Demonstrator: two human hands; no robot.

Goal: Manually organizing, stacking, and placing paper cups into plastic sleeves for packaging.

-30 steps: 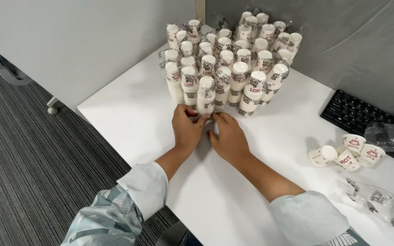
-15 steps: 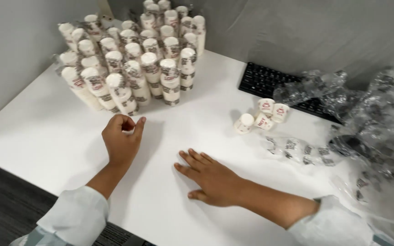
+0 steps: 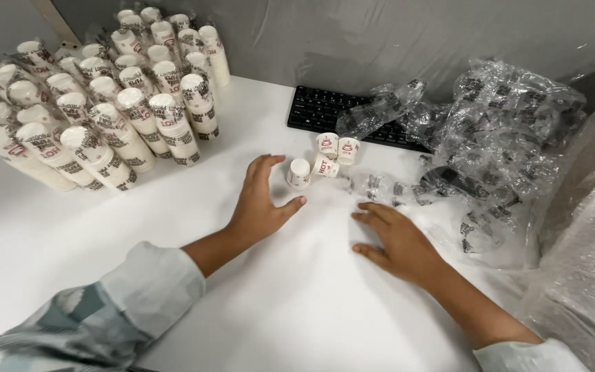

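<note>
Cups, paper, small, white with red-and-black print: four loose pieces (image 3: pixel 321 162) on the white tabletop (image 3: pixel 297 296), just in front of the black keyboard (image 3: pixel 332 110). One lies on its side, mouth toward the camera; the others stand or tilt, touching one another.

Handling, as judged: very light, thin-walled, easily crushed by a firm squeeze and prone to roll or skid on the smooth surface. Best taken by a light pinch across the rim, or around the body near the stiffer rolled lip.

Left hand (image 3: pixel 259 203): open, fingers spread, palm down, fingertips just short of the nearest cup (image 3: pixel 299 172); holds nothing.

Right hand (image 3: pixel 397 241): flat on the table, fingers loosely spread, empty, beside a clear crumpled plastic sleeve (image 3: pixel 387 184).

Stock nearby: many tall sleeved stacks of the same cups (image 3: pixel 105 103) leaning together at far left, well apart from the loose four. Heap of clear printed plastic wrapping (image 3: pixel 511 138) at right, partly covering the keyboard.
</note>
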